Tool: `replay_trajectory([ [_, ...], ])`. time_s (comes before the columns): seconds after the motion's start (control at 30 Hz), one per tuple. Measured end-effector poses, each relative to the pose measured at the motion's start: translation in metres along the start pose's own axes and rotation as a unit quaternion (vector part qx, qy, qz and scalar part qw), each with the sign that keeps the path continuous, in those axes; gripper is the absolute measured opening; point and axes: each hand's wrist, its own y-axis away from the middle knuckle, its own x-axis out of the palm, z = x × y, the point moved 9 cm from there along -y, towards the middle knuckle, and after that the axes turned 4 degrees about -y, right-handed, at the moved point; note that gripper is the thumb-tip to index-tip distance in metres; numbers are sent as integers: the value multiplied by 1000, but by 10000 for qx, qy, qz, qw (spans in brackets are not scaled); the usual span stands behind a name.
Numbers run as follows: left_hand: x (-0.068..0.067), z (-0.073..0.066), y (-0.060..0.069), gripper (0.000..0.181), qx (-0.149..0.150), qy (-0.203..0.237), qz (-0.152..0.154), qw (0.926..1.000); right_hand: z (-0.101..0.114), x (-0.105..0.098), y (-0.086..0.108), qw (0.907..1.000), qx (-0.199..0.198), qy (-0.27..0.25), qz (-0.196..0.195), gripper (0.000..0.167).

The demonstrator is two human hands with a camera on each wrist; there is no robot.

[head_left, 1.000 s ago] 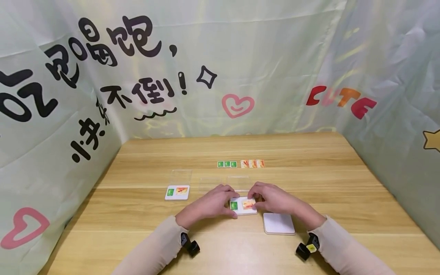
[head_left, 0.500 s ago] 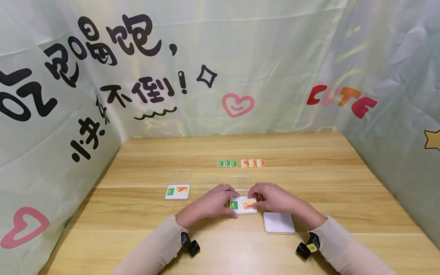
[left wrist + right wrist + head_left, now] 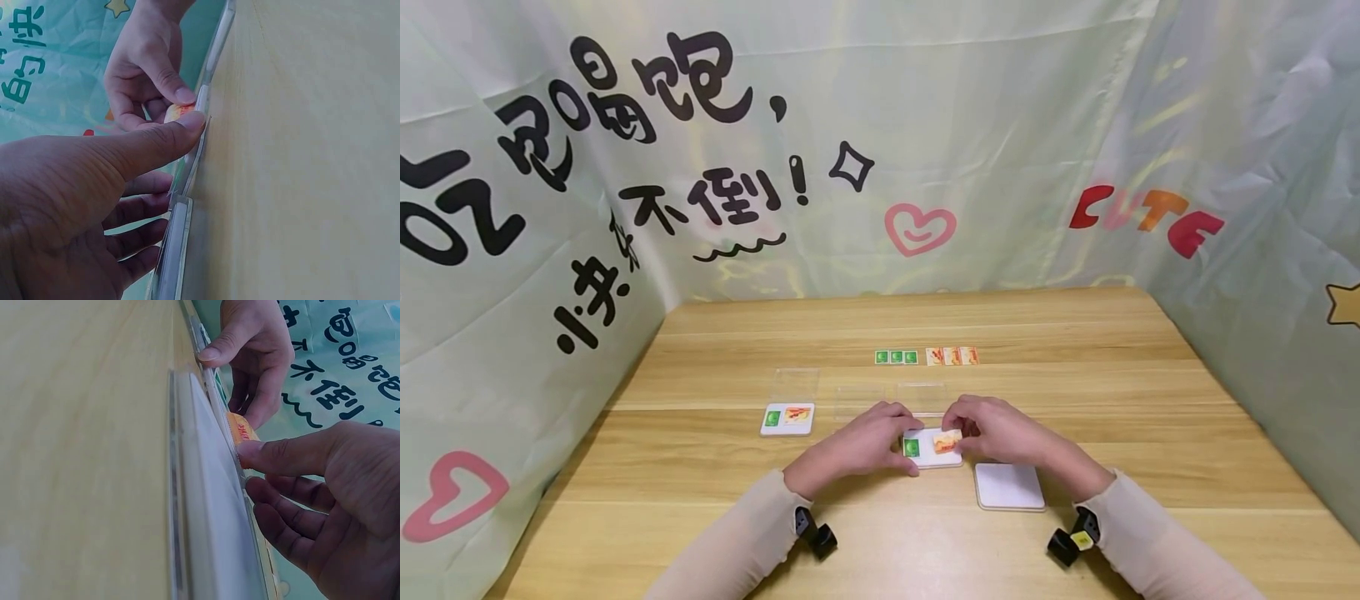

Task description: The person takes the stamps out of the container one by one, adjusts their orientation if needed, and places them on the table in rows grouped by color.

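Note:
My left hand (image 3: 876, 437) holds a flat white rectangular case (image 3: 928, 458), thumb at its near edge and fingers at its far edge. A small green printed piece (image 3: 912, 448) lies on the case's left half. My right hand (image 3: 1000, 427) pinches a thin orange-and-yellow printed piece (image 3: 946, 442) between thumb and fingers, over the case's right half. In the right wrist view, this orange piece (image 3: 239, 434) is bent and stands partly up from the surface. Whether its lower edge touches the case cannot be told.
A similar case (image 3: 787, 419) with one green and one orange piece lies left. A plain white case (image 3: 1009, 487) sits near the right forearm. Clear lids (image 3: 796, 383) lie behind. Further back are several green pieces (image 3: 896, 357) and orange pieces (image 3: 952, 357) in a row.
The orange piece has shifted slightly right and tilted, with my right thumb and fingers on it. The left hand and the case have stayed nearly still.

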Motion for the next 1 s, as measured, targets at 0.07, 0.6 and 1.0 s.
replay_trajectory([
  [0.07,0,0,0,63,-5,-2,7,10000,0,-1,0,10000,12,-37,-3,21],
  [0.6,0,-1,0,63,-8,-20,17,10000,-3,-2,0,9988,206,-445,-32,19],
  [1.0,1,1,0,63,-38,37,27,10000,-1,-9,1,9991,122,-370,-145,15],
])
